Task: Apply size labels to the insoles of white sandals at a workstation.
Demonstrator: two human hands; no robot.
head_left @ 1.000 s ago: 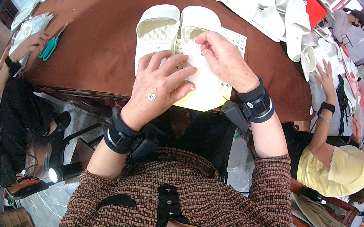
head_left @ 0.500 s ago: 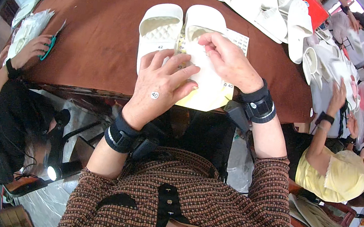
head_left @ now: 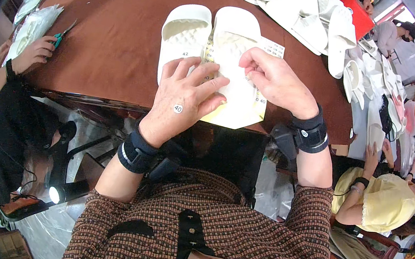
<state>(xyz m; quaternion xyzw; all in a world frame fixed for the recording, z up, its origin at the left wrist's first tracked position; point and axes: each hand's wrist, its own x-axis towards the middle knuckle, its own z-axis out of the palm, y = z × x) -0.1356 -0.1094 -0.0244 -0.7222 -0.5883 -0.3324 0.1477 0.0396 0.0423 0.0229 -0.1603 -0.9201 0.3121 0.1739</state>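
Observation:
Two white slide slippers lie side by side at the table's near edge, toes away from me: the left slipper (head_left: pixel 189 22) bears a small number sticker inside, and the right slipper (head_left: pixel 237 28) lies partly over a yellow-and-white sticker sheet (head_left: pixel 271 49). My left hand (head_left: pixel 183 92) rests with fingers spread across the heel ends of both slippers; a round sticker is stuck on its back. Over the right slipper's footbed, my right hand (head_left: pixel 279 81) pinches what looks like a small round sticker (head_left: pixel 247 77) between thumb and forefinger.
White slippers (head_left: pixel 305 22) are heaped at the far right beside a red box (head_left: pixel 357 15). At left, another person's hand (head_left: pixel 34 54) holds teal-handled scissors (head_left: pixel 61 37) near plastic-wrapped slippers (head_left: pixel 34 28). A person in yellow (head_left: pixel 387 200) sits at right.
My right hand has moved right and slightly nearer, away from the right slipper's strap. My left hand stays nearly still. The person at right has lowered a raised arm.

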